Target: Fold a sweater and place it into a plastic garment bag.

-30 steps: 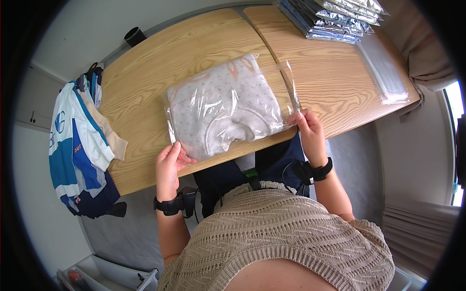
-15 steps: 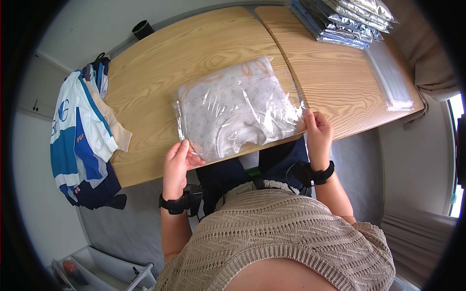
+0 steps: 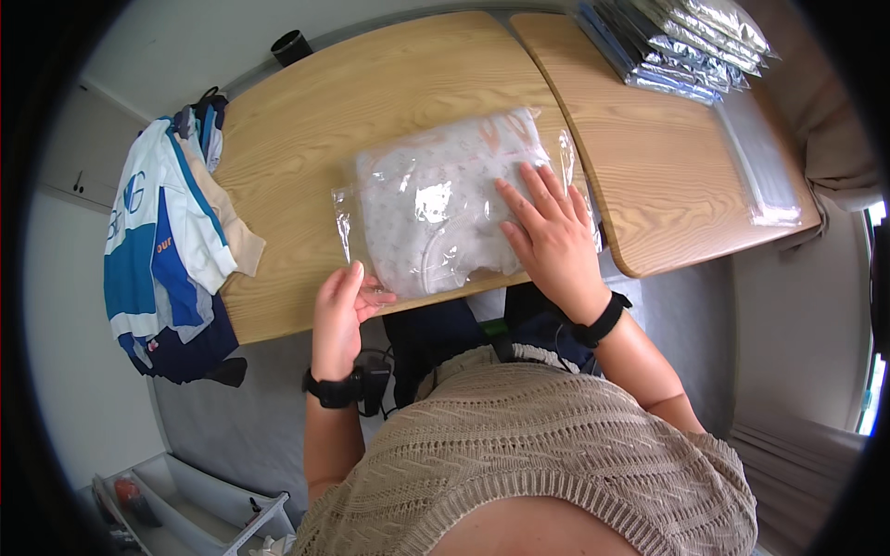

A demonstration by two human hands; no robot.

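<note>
A folded pale sweater with a ribbed neckline and a fine pattern lies inside a clear plastic bag at the table's front edge. Orange print shows through along its far side. My left hand pinches the bag's near left corner between thumb and fingers. My right hand lies flat across the right part of the bag, its fingers stretched out and pressing on the plastic. Some of the sweater's right side is hidden beneath it.
A heap of clothes hangs over the wooden table's left edge. On the right-hand table are a stack of bagged garments and flat clear bags. A black cup stands beyond the far edge; a white bin sits lower left.
My right hand has let go of the bag's near right corner and moved inward onto its top, fingers spread. My left hand keeps its hold at the left corner.
</note>
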